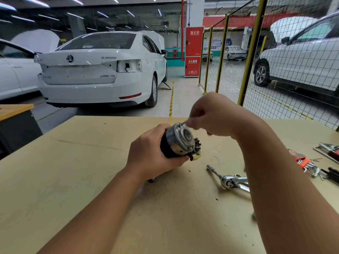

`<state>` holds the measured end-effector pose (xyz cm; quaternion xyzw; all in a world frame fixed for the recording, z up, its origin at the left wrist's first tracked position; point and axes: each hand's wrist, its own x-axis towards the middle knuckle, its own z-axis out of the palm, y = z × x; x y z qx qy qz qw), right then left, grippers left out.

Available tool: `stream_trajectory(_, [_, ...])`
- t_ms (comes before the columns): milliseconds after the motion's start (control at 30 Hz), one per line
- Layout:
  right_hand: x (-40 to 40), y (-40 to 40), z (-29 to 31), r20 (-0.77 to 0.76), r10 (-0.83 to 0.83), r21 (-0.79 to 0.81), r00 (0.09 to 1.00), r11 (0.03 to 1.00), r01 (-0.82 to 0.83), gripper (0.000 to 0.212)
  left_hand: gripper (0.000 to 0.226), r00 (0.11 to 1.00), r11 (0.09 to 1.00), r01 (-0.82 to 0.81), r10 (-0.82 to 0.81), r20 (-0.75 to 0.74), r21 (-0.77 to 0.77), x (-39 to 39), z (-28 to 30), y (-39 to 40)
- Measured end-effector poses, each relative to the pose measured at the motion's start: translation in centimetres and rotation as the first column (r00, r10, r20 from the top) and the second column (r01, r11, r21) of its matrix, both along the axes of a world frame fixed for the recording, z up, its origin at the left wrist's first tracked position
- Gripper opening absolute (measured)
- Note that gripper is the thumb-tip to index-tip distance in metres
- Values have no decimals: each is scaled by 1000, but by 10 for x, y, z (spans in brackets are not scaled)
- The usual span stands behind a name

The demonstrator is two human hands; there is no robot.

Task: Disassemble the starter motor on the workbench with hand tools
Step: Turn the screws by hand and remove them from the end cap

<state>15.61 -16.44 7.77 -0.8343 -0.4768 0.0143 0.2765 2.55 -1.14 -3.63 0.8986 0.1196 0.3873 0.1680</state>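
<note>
Head view: left hand point(154, 154) grips the starter motor point(178, 141) round its black body, holding it just above the workbench point(73, 180), long axis tilted up, silver end cap facing up-right toward the right hand point(211, 114). Right hand pinches a small fastener or thin tool at the cap's upper rim; which one is unclear. Ratchet wrench point(229, 181) lies idle nearer the right arm, hex key set point(302, 162) further right.

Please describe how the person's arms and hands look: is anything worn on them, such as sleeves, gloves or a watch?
Both forearms are bare as far as the picture shows: no sleeves, gloves, watch or rings visible. The left hand and the right hand are bare too, with short nails.
</note>
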Motion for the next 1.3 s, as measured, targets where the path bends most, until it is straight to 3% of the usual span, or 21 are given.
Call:
stream_trajectory(67, [1, -2, 4, -23, 20, 51, 1000, 999, -18, 24, 81, 1000, 1000, -2, 2, -6, 3, 0, 0, 1])
stream_trajectory(133, [0, -3, 2, -25, 16, 66, 1000, 998, -14, 22, 81, 1000, 1000, -4, 4, -6, -4, 0, 1, 1])
stream_trajectory(233, [-4, 1, 1, 8, -43, 29, 999, 999, 42, 42, 80, 1000, 1000, -5, 5, -6, -13, 0, 2, -1])
stream_trajectory(333, [-2, 0, 1, 2, -12, 59, 1000, 998, 12, 9, 79, 1000, 1000, -5, 5, -11, -21, -1, 1, -2])
stream_trajectory(400, [-1, -3, 4, -66, 54, 63, 996, 997, -50, 28, 79, 1000, 1000, -4, 4, -9, -17, 0, 2, -2])
stream_trajectory(467, [1, -2, 2, -72, 51, 42, 996, 998, -48, 22, 80, 1000, 1000, -18, 18, -7, -13, 0, 2, -2])
stream_trajectory(567, [0, 6, -5, -38, -9, 0, 999, 1000, 9, 36, 81, 1000, 1000, -14, 14, -7, -16, 0, 2, -1])
stream_trajectory(633, [1, 4, -4, -41, 15, 33, 999, 999, -13, 12, 81, 1000, 1000, -4, 4, 2, -15, 0, 2, -2])
stream_trajectory(700, [-1, 0, 2, -96, 56, 57, 994, 997, -51, 34, 80, 1000, 1000, -4, 4, -5, -20, -1, 3, -4])
stream_trajectory(767, [-1, -1, 0, -93, 44, 57, 995, 998, -39, 29, 80, 1000, 1000, -13, 13, -6, -21, -1, 3, -5])
stream_trajectory(867, [-1, 4, -3, -38, -20, -13, 999, 1000, 20, 41, 80, 1000, 1000, -7, 7, 11, -16, -1, 3, -4])
stream_trajectory(933, [0, 4, 0, -35, -6, -5, 999, 1000, 6, 13, 81, 1000, 1000, -4, 4, 10, -14, 0, 3, -3])
stream_trajectory(1033, [2, -1, 6, -132, 43, 29, 990, 999, -40, 33, 81, 1000, 1000, -7, 7, 11, -5, 0, 1, -2])
stream_trajectory(1100, [1, -2, 4, -110, 22, 27, 994, 999, -19, 25, 81, 1000, 1000, -3, 2, 17, 6, 0, 2, -1])
stream_trajectory(1167, [3, 1, 1, -101, -36, -1, 994, 999, 36, 42, 81, 1000, 1000, 12, -12, 15, 13, 1, 1, 1])
stream_trajectory(1200, [-1, 2, 1, -81, -46, -5, 996, 999, 45, 39, 81, 1000, 1000, 16, -16, 13, 13, 1, 1, 1])
stream_trajectory(1267, [0, 0, 1, -61, 0, -10, 998, 1000, -1, 7, 80, 1000, 1000, 15, -15, 26, 4, 0, 0, 0])
stream_trajectory(1300, [4, 0, 1, -74, 9, -13, 997, 1000, -10, 15, 79, 999, 1000, 17, -17, 36, 5, 0, 0, 1])
